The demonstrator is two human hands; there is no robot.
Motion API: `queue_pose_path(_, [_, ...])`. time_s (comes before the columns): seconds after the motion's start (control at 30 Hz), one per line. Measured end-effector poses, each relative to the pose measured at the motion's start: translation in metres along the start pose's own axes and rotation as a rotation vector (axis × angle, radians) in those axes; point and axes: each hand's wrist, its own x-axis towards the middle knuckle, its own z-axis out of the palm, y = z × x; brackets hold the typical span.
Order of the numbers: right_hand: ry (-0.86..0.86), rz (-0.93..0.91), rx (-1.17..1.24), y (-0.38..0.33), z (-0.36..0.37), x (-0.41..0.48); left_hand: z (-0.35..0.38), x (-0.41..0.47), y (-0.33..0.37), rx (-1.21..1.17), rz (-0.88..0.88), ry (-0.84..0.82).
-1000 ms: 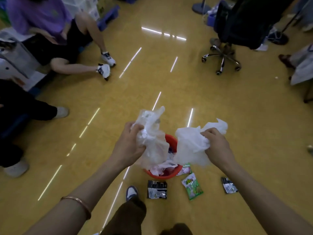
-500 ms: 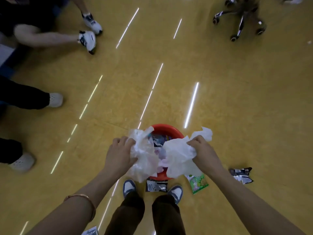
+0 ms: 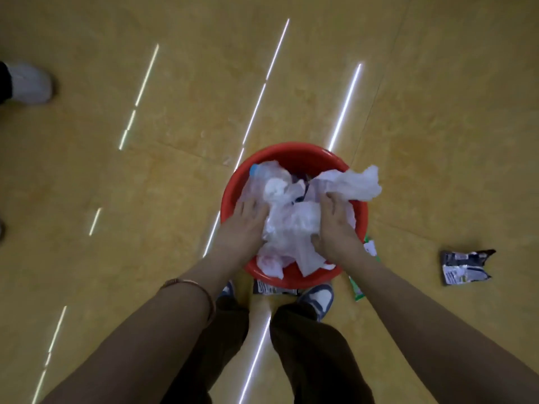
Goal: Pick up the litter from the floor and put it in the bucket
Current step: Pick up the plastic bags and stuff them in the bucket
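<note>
A red bucket [image 3: 291, 151] stands on the yellow floor just in front of my feet, stuffed with crumpled plastic. My left hand [image 3: 243, 228] presses a clear plastic bag [image 3: 271, 185] down into it, fingers sunk in the plastic. My right hand [image 3: 335, 225] grips a white plastic bag [image 3: 354, 183] whose far end hangs over the bucket's right rim. On the floor lie a black wrapper [image 3: 465, 266] to the right, a green wrapper [image 3: 358, 290] partly under my right arm, and another black wrapper [image 3: 272, 288] half hidden at the bucket's near edge.
My two shoes [image 3: 319, 298] stand right behind the bucket. Another person's white shoe [image 3: 29, 83] is at the far left edge. Bright light strips reflect off the glossy floor.
Both hands have dropped from above the bucket down into it, pushing the two plastic bags inside. The view has tilted down and closer; the seated people and chair are out of frame.
</note>
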Motion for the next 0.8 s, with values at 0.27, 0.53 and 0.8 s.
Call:
queue_pose_path(0.27, [-0.369,0.001,-0.063,0.012,0.043,0.032,0.041,0.033,-0.004,0.023,0.145,-0.182])
queue_pose_path(0.53, [-0.615,0.042,-0.263,0.035,0.064,0.070,0.076,0.068,0.023,-0.014,0.241,-0.193])
queue_pose_path(0.8, [-0.643,0.042,-0.400,0.051,0.067,0.072,0.075,0.089,0.048,0.055,0.190,-0.325])
